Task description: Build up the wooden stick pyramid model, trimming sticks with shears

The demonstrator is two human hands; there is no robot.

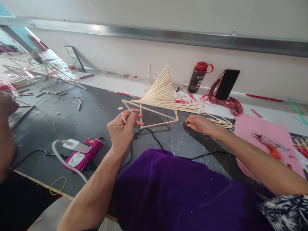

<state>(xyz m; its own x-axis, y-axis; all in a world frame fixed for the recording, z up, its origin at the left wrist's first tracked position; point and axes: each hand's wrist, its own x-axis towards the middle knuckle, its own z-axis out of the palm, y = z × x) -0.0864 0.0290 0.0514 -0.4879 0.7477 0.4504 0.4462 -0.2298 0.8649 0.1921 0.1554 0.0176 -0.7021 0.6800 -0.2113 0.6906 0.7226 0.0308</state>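
Note:
My left hand (124, 126) is closed on the near left corner of a stick frame (158, 123), thin pale wooden sticks joined into an open shape. A fan of closely set sticks (160, 88) rises from the frame's far side to a point. A short stick end (123, 117) pokes out between the fingers of that hand. To the right of the frame, my right hand (197, 124) is low over the dark table, its fingers pressed together. Whatever they hold, if anything, is hidden. Loose sticks (220, 121) lie just beyond the right wrist.
A magenta power strip (84, 154) with cables lies left. Pliers (270, 141) rest on pink paper (260, 126) at right. Along the wall stand a bottle (198, 77) and a phone (227, 85). Another person's arm (6, 138) shows at far left, near other stick frames (48, 75).

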